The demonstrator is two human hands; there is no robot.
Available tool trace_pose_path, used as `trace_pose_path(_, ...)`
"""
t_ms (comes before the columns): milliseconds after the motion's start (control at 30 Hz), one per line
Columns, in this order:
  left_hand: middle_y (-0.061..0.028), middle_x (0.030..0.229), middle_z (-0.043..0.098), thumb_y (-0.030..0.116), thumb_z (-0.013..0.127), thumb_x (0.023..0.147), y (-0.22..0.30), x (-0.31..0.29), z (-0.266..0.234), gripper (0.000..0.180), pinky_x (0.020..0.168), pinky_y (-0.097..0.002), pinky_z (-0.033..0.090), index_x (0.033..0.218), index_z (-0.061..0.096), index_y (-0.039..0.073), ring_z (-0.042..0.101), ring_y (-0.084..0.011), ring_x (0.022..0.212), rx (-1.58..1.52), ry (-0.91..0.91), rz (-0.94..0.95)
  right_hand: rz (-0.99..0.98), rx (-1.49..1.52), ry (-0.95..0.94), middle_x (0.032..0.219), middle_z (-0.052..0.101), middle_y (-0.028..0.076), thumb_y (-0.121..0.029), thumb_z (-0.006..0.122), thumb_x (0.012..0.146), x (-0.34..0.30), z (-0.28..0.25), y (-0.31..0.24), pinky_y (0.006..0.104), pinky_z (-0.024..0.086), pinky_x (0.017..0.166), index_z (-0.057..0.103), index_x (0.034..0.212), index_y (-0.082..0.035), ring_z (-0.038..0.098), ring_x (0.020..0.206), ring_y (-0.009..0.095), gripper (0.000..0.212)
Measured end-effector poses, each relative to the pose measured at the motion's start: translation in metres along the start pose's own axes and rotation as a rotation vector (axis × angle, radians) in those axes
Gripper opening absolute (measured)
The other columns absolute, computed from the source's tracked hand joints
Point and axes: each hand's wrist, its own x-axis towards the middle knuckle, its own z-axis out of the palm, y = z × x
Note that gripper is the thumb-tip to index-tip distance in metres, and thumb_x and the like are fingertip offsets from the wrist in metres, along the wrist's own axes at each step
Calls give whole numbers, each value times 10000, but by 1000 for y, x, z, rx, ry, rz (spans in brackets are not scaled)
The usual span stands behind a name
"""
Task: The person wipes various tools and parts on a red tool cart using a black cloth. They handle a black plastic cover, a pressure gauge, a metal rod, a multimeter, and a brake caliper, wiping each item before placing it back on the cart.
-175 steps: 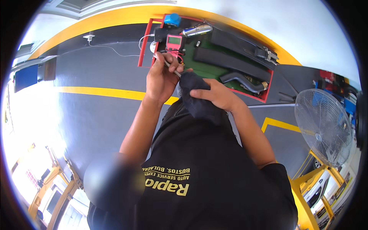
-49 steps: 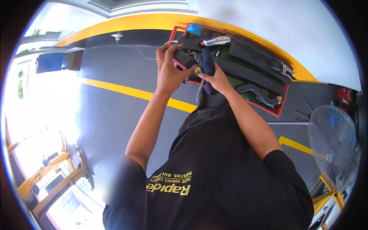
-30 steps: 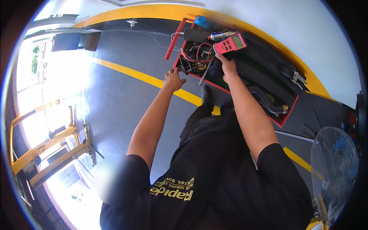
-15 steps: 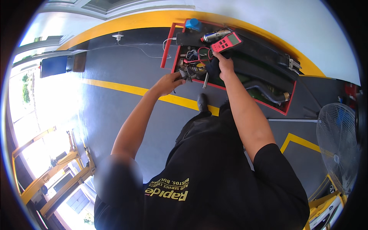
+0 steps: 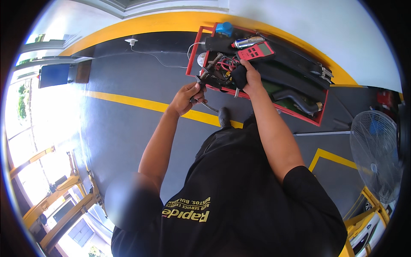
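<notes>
My left hand (image 5: 188,99) is closed at the near left corner of a red tool cart (image 5: 316,123). Its fingers grip a dark metal tool (image 5: 204,76) whose upper end lies over the cart's contents; its exact kind is unclear. A thin dark curved piece (image 5: 210,107) hangs from that hand toward my shoe. My right hand (image 5: 252,78) is closed round the lower end of a red handheld meter (image 5: 256,51) with a grey screen, held above the cart. A black bundle (image 5: 239,76) sits against this hand's fingers. Red leads (image 5: 227,64) lie to its left.
The cart holds a spray can (image 5: 249,41), a blue container (image 5: 224,28), a black hose (image 5: 295,101) and long black parts. A white cable (image 5: 160,61) runs from a wall plug (image 5: 131,41) to the cart. A large fan (image 5: 373,154) stands at right.
My left hand has drawn the metal tool up and toward me, and the thin curved piece now shows below it. The meter in my right hand has shifted slightly right and down.
</notes>
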Motion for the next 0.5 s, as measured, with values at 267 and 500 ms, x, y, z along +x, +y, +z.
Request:
trace_pose_path(267,47,735,415,466,591,1103,32,-14,36,409,907,-412,504,1121,601,57,486,-142,770,-107,15,243,-352,-376,276,1093,736,158,-133,836,915,45,-29,11,447,649,783,646,1220,44,768,934,298,401)
trace_pose_path(500,36,708,434,464,578,1109,40,-70,17,429,883,-414,523,1100,617,37,519,-153,736,-129,18,350,-107,-1347,114,999,754,137,-274,807,948,-17,-55,-63,398,556,815,724,1192,71,713,878,219,431)
